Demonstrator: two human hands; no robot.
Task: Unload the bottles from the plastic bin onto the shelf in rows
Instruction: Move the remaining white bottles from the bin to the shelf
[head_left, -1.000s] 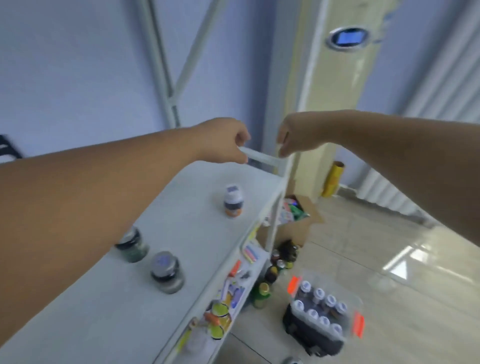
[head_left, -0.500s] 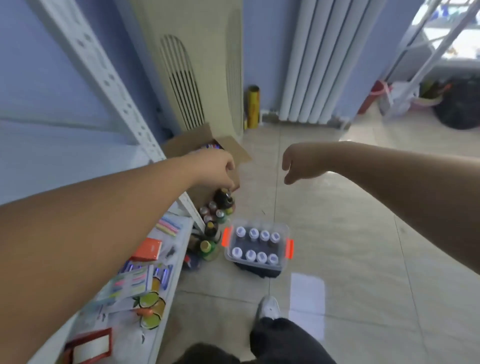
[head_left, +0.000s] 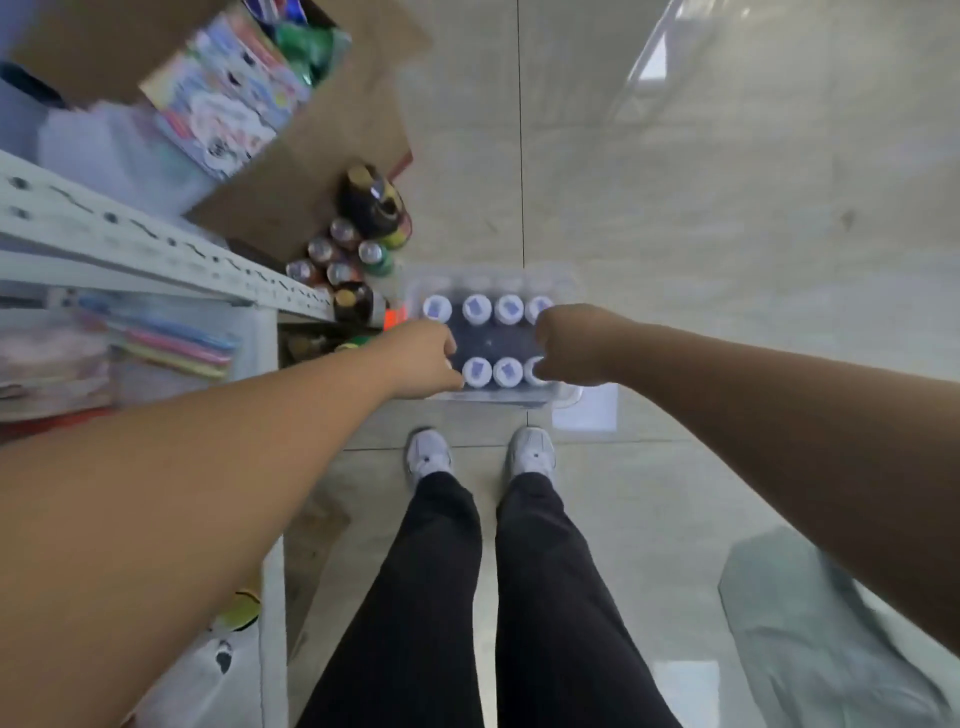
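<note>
Seven white-capped bottles (head_left: 477, 309) can be counted in the head view, standing upright in the plastic bin (head_left: 519, 397), which sits on the tiled floor (head_left: 727, 208) just ahead of the person's white shoes (head_left: 428, 457): four caps in the far row, three in the near row, the last of these partly hidden. The left hand (head_left: 426, 358) is over the bin's near left corner and covers whatever stands there; the right hand (head_left: 576, 345) is over the right end and overlaps two caps. Both are seen from the back with fingers curled under, and I cannot tell whether they are grasping a bottle or are merely clenched on nothing, nor how far above the caps they hang. To the left runs the perforated white rail of the shelf (head_left: 156, 244), with coloured packets (head_left: 176, 343) on the level below it and none of the white-capped bottles on any part that shows. A cluster of cans and dark bottles (head_left: 358, 244) stands on the floor between the shelf and an open cardboard box (head_left: 311, 156). Judging from the nearly full bin, the unloading looks barely begun: almost every bottle is yet to be lifted out and set in rows.
</note>
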